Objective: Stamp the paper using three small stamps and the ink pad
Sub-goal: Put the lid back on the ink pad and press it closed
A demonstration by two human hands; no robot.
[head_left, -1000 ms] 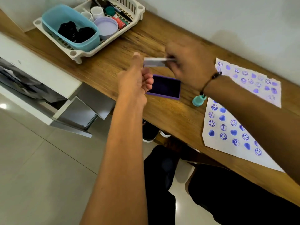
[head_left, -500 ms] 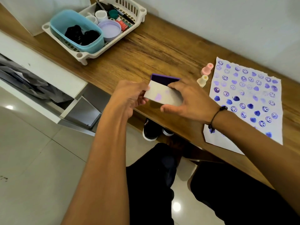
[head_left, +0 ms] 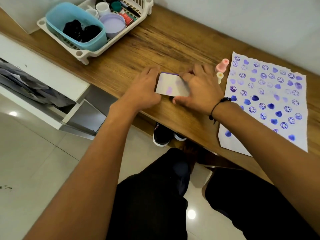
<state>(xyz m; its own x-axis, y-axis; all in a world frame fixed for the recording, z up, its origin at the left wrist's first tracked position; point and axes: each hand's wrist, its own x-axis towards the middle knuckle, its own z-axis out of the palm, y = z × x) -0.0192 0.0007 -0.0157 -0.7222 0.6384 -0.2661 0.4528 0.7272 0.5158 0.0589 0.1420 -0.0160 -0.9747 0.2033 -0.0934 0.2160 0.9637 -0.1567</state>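
The ink pad [head_left: 170, 85] lies on the wooden desk with its white, purple-smudged lid down over it; a thin purple edge shows at the far side. My left hand [head_left: 144, 90] grips its left side and my right hand [head_left: 200, 87] presses on its right side. A pink stamp [head_left: 222, 65] and a cream stamp [head_left: 220, 77] stand just right of my right hand. The third stamp is not visible. The paper [head_left: 266, 101], covered with purple smileys and hearts, lies at the right.
A white rack [head_left: 90, 54] at the back left holds a blue tub [head_left: 76, 26], a lilac lid and small jars. An open white drawer [head_left: 52, 94] juts out at the left. The desk's front edge runs just below the ink pad.
The lid, held up above the open ink pad a second ago, has come down onto it. Both hands moved down to the desk and now hold the closed pad.
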